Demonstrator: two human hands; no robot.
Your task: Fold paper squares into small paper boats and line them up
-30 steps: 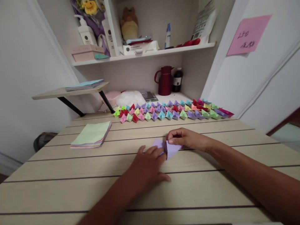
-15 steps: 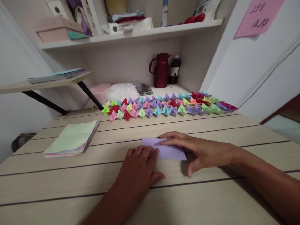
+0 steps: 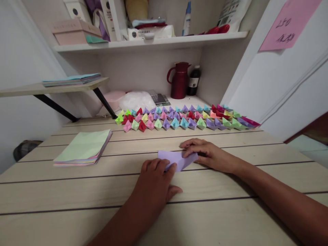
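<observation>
A folded lilac paper (image 3: pixel 174 158) lies on the wooden table (image 3: pixel 77 191) in front of me. My left hand (image 3: pixel 153 186) rests palm down with its fingertips pressing the paper's near left edge. My right hand (image 3: pixel 205 154) comes in from the right, its fingers curled over the paper's right end and pinching a fold there. Behind them stand rows of several small folded paper boats (image 3: pixel 184 119) in many colours.
A stack of pastel paper sheets (image 3: pixel 83 147) lies at the left. At the back are a red jug (image 3: pixel 179 80), a dark bottle (image 3: pixel 194 81), a white bag (image 3: pixel 137 100) and a loaded shelf (image 3: pixel 153 41). A side shelf (image 3: pixel 51 89) juts at left. A pink note (image 3: pixel 288 25) hangs right.
The lilac paper was laid out flat as a strip half a second ago; now my right hand has drawn back left and folds its right end over. My left hand stays pressing it.
</observation>
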